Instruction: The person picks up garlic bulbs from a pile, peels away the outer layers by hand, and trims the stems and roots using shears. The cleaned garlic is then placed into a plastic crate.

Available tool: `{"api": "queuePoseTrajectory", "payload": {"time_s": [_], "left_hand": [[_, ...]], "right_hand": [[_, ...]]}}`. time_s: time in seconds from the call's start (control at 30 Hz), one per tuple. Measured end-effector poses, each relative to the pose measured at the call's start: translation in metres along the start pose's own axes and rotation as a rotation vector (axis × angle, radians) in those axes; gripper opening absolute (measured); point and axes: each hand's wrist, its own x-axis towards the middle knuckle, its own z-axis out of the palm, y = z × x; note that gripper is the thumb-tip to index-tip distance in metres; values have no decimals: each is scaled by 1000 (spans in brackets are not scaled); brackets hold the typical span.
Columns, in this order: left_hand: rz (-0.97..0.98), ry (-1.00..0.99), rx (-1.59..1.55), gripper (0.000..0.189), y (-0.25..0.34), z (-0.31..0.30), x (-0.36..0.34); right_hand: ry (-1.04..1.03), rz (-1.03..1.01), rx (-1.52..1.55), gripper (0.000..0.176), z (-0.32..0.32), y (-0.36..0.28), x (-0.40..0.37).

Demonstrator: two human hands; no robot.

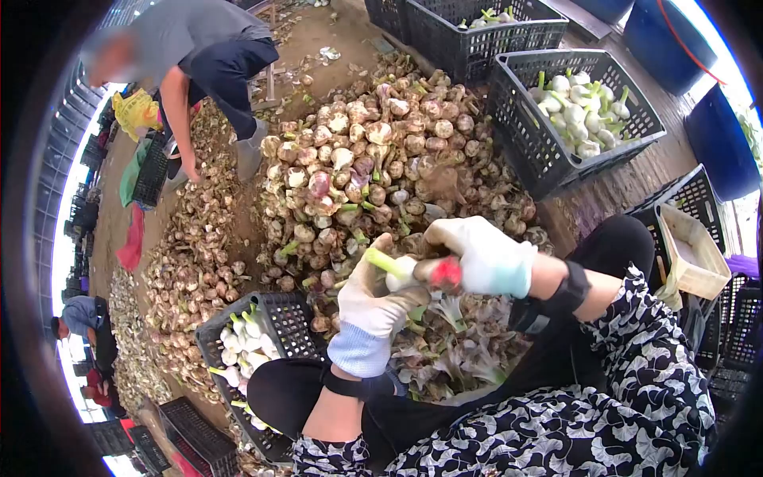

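In front of my knees, my left hand (369, 306) is closed around a peeled white garlic bulb (400, 274) whose short green stem points up and left. My right hand (483, 258) is closed too, gripping a small tool with a red end (447, 273) right beside the bulb. Blur and my fingers hide the tool's working part, so its exact kind does not show. Both hands wear pale work gloves. Below them lies a heap of stripped garlic skins and leaves (453, 342).
A large pile of unpeeled garlic (413, 135) rises ahead. Black crates of white bulbs stand at the right (576, 163) and by my left knee (290, 322). A co-worker (214, 48) bends over more garlic at the left; another person (83, 318) is farther off. Blue tubs (719, 143) stand far right.
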Motion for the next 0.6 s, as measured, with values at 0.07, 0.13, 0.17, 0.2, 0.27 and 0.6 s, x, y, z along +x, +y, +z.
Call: {"api": "queuePoseTrajectory", "payload": {"time_s": [0.07,0.13,0.17,0.2,0.27,0.6], "left_hand": [[-42,-28,34,76,-2,0,2],[-29,-70,-76,76,-7,-3,3],[-17,-107,-189,76,-9,-4,4],[-17,-138,-237,76,-8,-4,5],[-19,-161,-278,78,-3,1,3],[-110,284,-543,27,-2,-2,6]], "right_hand": [[31,-130,-35,24,9,11,-1],[46,-125,-61,22,10,20,0],[57,-109,-64,22,9,27,3],[47,37,28,23,3,23,5],[65,93,117,24,3,38,6],[224,-133,290,22,47,-11,-5]]}}
